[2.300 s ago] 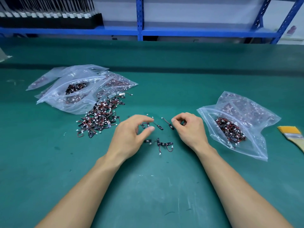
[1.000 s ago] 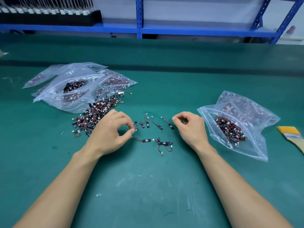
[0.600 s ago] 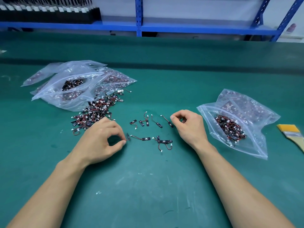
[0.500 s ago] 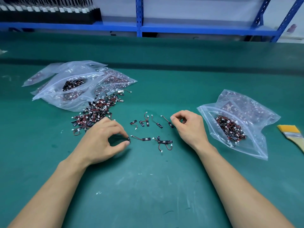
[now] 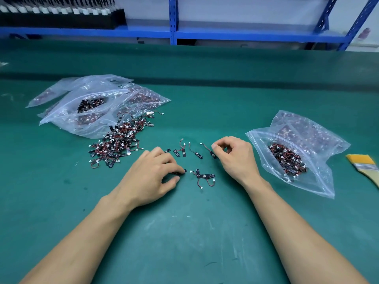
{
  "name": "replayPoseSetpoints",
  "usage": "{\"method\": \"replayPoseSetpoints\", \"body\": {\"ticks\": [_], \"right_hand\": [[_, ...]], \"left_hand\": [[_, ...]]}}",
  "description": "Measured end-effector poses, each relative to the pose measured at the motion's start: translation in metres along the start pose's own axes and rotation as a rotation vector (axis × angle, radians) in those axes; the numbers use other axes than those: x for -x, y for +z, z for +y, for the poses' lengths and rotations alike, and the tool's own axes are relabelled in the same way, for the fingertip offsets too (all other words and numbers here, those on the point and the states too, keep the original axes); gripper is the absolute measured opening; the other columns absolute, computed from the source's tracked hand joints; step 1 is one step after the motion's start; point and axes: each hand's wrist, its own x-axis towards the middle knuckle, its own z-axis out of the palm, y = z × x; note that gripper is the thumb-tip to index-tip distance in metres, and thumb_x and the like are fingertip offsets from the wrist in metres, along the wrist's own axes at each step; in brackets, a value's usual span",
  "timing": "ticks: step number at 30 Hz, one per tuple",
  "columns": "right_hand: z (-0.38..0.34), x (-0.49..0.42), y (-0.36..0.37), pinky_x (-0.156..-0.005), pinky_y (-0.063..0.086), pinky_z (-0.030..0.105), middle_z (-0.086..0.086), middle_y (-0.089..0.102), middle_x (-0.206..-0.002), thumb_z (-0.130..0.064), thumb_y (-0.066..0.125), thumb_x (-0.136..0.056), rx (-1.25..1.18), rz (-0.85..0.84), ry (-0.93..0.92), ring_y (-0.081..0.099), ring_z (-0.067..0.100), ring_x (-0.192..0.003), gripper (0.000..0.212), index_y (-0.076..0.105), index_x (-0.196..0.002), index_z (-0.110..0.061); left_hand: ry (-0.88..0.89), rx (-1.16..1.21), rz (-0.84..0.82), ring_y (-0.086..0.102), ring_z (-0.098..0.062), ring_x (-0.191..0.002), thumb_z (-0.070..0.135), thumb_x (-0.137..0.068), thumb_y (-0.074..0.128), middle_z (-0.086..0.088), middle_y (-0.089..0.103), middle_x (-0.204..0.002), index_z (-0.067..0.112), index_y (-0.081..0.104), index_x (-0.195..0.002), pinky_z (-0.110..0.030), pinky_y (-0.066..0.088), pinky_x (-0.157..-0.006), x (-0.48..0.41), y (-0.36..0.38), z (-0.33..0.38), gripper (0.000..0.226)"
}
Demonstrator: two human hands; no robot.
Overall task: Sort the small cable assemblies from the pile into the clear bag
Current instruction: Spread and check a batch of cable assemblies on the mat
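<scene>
On mat [image 5: 184, 232]: left fingers [image 5: 173, 165] pinch cable assembly [image 5: 184, 171]; right fingers [image 5: 217, 144] curled, hold unclear.

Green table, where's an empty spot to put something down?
The biggest bare patch of table is near you, between the left forearm and right forearm. There's also open table behind the loose assemblies, between the left bags and the clear bag. It's crowded around the pile and between the left hand and right hand.
</scene>
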Motion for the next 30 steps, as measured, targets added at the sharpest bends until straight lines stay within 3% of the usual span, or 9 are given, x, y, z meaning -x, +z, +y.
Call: {"method": "replayPoseSetpoints", "body": {"ticks": [11,15,21,25,30], "right_hand": [[-0.007,0.003,-0.006,-0.069,0.039,0.022,-0.015,0.066,-0.073,-0.023,0.069,-0.087,0.048,-0.030,-0.087,0.051,0.001,-0.069,0.013,0.071,-0.074,-0.025],[-0.010,0.005,-0.012,-0.069,0.040,0.025,-0.015,0.063,-0.068,-0.016,0.070,-0.084,0.097,-0.104,-0.198,0.049,0.003,-0.071,0.013,0.071,-0.073,-0.023],[-0.010,0.007,-0.027,-0.070,0.046,0.031,-0.014,0.063,-0.069,-0.015,0.068,-0.078,0.163,-0.217,-0.307,0.052,0.013,-0.074,0.010,0.072,-0.072,-0.023],[-0.012,0.007,-0.029,-0.070,0.044,0.027,-0.013,0.063,-0.067,-0.025,0.063,-0.076,0.185,-0.272,-0.314,0.052,0.012,-0.074,0.009,0.071,-0.072,-0.022],[-0.017,0.009,-0.027,-0.074,0.047,0.033,-0.012,0.063,-0.068,-0.026,0.065,-0.077,0.183,-0.349,-0.330,0.053,0.014,-0.076,0.008,0.071,-0.074,-0.022]], "left_hand": [[-0.080,0.035,0.090,0.048,-0.018,-0.084,0.031,-0.090,0.065,0.016,0.064,-0.087,0.025,0.071,-0.116,-0.041,0.048,-0.078,-0.001,0.000,0.005,0.027],[-0.113,0.048,0.140,0.047,-0.017,-0.089,0.047,-0.090,0.055,0.014,0.062,-0.094,0.028,0.071,-0.110,-0.038,0.044,-0.078,-0.014,0.000,0.019,0.032],[-0.120,-0.045,-0.010,0.043,-0.014,-0.109,0.064,-0.084,0.060,0.017,0.055,-0.114,0.038,0.070,-0.112,-0.031,0.033,-0.091,-0.030,0.014,0.031,0.040],[-0.078,-0.029,0.019,0.045,-0.015,-0.110,0.060,-0.083,0.065,0.015,0.057,-0.115,0.036,0.073,-0.105,-0.030,0.033,-0.089,-0.029,0.017,0.028,0.033],[-0.025,0.029,0.089,0.046,-0.015,-0.106,0.050,-0.079,0.076,0.016,0.059,-0.115,0.033,0.071,-0.099,-0.028,0.032,-0.083,-0.030,0.017,0.028,0.027]]}}
